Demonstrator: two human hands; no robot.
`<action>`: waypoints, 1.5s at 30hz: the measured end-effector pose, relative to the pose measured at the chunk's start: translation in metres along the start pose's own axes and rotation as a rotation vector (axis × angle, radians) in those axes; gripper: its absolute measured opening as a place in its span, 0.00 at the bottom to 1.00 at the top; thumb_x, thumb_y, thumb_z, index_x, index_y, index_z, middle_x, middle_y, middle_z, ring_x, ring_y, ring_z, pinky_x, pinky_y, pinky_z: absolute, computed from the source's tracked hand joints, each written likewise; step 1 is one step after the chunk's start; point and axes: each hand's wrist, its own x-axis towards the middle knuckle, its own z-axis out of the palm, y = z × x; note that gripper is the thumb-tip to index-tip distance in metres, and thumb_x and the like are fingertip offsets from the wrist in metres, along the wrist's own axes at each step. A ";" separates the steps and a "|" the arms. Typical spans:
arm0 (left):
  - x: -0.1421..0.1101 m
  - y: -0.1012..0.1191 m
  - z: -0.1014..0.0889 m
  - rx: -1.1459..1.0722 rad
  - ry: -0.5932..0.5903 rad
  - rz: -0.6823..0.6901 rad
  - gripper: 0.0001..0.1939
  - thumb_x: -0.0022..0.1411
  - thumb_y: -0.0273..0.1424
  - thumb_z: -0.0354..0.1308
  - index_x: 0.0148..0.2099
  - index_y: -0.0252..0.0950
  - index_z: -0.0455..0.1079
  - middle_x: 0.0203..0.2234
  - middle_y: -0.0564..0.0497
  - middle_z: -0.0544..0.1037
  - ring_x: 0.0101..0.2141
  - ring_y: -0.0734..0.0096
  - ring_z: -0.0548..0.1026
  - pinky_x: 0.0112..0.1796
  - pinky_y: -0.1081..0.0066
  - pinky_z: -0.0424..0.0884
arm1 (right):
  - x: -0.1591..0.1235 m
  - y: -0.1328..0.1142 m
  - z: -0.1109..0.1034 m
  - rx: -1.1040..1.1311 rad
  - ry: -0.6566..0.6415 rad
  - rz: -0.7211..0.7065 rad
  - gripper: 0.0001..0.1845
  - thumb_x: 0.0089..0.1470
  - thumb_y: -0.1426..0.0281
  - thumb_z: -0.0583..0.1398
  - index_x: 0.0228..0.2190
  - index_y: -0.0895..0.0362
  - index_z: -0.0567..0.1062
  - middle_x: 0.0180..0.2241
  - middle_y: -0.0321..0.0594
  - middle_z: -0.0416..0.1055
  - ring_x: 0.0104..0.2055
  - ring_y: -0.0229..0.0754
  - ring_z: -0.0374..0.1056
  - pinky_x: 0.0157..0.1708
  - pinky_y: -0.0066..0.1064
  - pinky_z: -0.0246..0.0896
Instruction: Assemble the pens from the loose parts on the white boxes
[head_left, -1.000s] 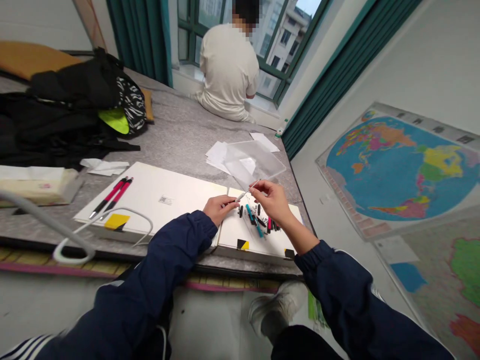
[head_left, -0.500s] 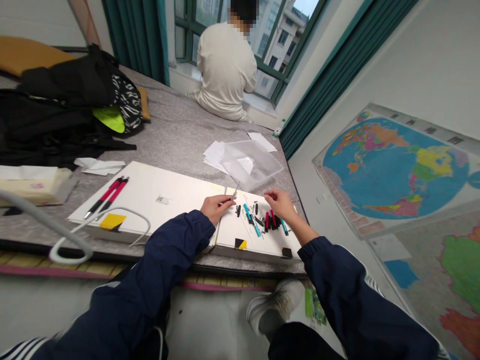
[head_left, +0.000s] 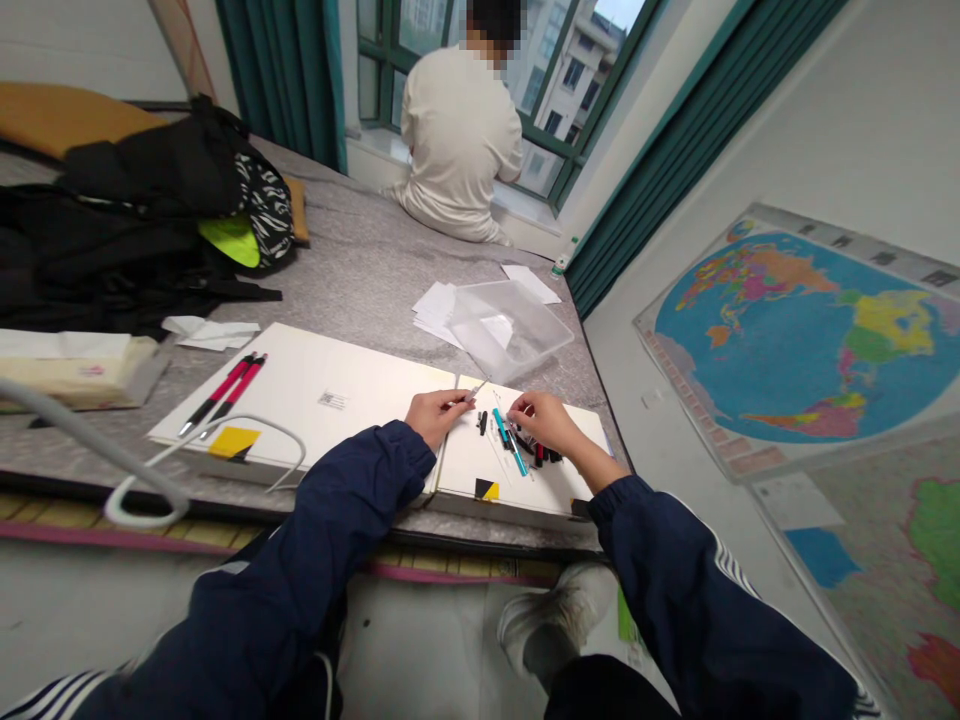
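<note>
My left hand (head_left: 439, 415) pinches a slim grey pen part (head_left: 474, 391), whose thin tip points up and away to the right. My right hand (head_left: 546, 420) is over the loose pen parts, its thumb and fingers pinched together; whatever they hold is too small or hidden to make out. Below and left of it lie turquoise pen barrels (head_left: 520, 462), small black pieces (head_left: 483, 422) and thin clear tubes. Red and black pieces (head_left: 539, 455) are partly covered by the right hand. All these rest on a white box (head_left: 457, 490).
Two red-and-black pens (head_left: 235, 388) lie on the left white board (head_left: 360, 375), with a white cable (head_left: 292, 425) looping in front. Behind stand a clear plastic tray (head_left: 517, 335) and papers (head_left: 435, 312). Tissues, black bags (head_left: 150, 220) and a seated person (head_left: 461, 140) are farther off.
My right hand has moved left and down onto the pen parts, closer to my left hand. The part in my left hand has tilted farther to the right.
</note>
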 end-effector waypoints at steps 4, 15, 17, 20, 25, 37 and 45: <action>0.000 0.003 -0.001 -0.044 0.001 0.032 0.14 0.57 0.36 0.57 0.43 0.34 0.75 0.36 0.47 0.80 0.35 0.66 0.77 0.40 0.68 0.73 | 0.005 -0.018 0.012 -0.091 -0.024 0.015 0.10 0.49 0.63 0.61 0.25 0.57 0.76 0.24 0.39 0.74 0.26 0.37 0.65 0.27 0.26 0.51; 0.000 0.004 0.000 -0.050 0.007 0.043 0.13 0.57 0.34 0.57 0.42 0.33 0.74 0.36 0.47 0.80 0.36 0.67 0.77 0.40 0.67 0.74 | 0.017 -0.039 0.027 -0.172 -0.089 0.256 0.06 0.45 0.67 0.62 0.23 0.57 0.78 0.27 0.48 0.76 0.31 0.44 0.70 0.30 0.29 0.57; 0.001 0.002 0.001 -0.036 0.024 0.033 0.13 0.57 0.34 0.57 0.42 0.33 0.75 0.36 0.47 0.79 0.35 0.67 0.77 0.40 0.68 0.74 | 0.017 -0.042 0.031 -0.179 -0.099 0.269 0.06 0.44 0.69 0.62 0.24 0.58 0.78 0.27 0.49 0.76 0.32 0.44 0.71 0.31 0.28 0.58; 0.002 -0.002 0.002 -0.010 0.016 0.032 0.14 0.57 0.35 0.56 0.42 0.33 0.75 0.36 0.47 0.80 0.35 0.66 0.77 0.40 0.67 0.74 | 0.018 -0.043 0.035 -0.188 -0.070 0.298 0.07 0.43 0.68 0.61 0.24 0.60 0.77 0.28 0.50 0.76 0.31 0.45 0.70 0.29 0.29 0.57; 0.002 -0.005 0.002 0.052 0.017 0.069 0.14 0.58 0.36 0.55 0.42 0.34 0.75 0.35 0.48 0.80 0.33 0.68 0.77 0.39 0.68 0.73 | 0.022 -0.035 0.027 0.050 0.073 0.327 0.10 0.44 0.69 0.58 0.16 0.60 0.72 0.16 0.38 0.67 0.21 0.37 0.63 0.23 0.25 0.51; 0.000 0.004 -0.001 0.027 -0.034 0.085 0.14 0.59 0.38 0.54 0.41 0.35 0.73 0.33 0.50 0.79 0.32 0.70 0.76 0.36 0.71 0.72 | 0.018 -0.060 0.051 0.898 0.008 0.376 0.09 0.50 0.67 0.57 0.25 0.60 0.73 0.17 0.35 0.66 0.17 0.31 0.61 0.15 0.19 0.51; 0.001 0.000 -0.001 0.036 -0.040 0.063 0.14 0.58 0.39 0.54 0.38 0.35 0.73 0.30 0.50 0.78 0.32 0.69 0.75 0.37 0.70 0.71 | 0.010 -0.062 0.046 1.133 -0.068 0.392 0.06 0.49 0.71 0.59 0.29 0.60 0.75 0.26 0.40 0.72 0.25 0.33 0.68 0.23 0.23 0.65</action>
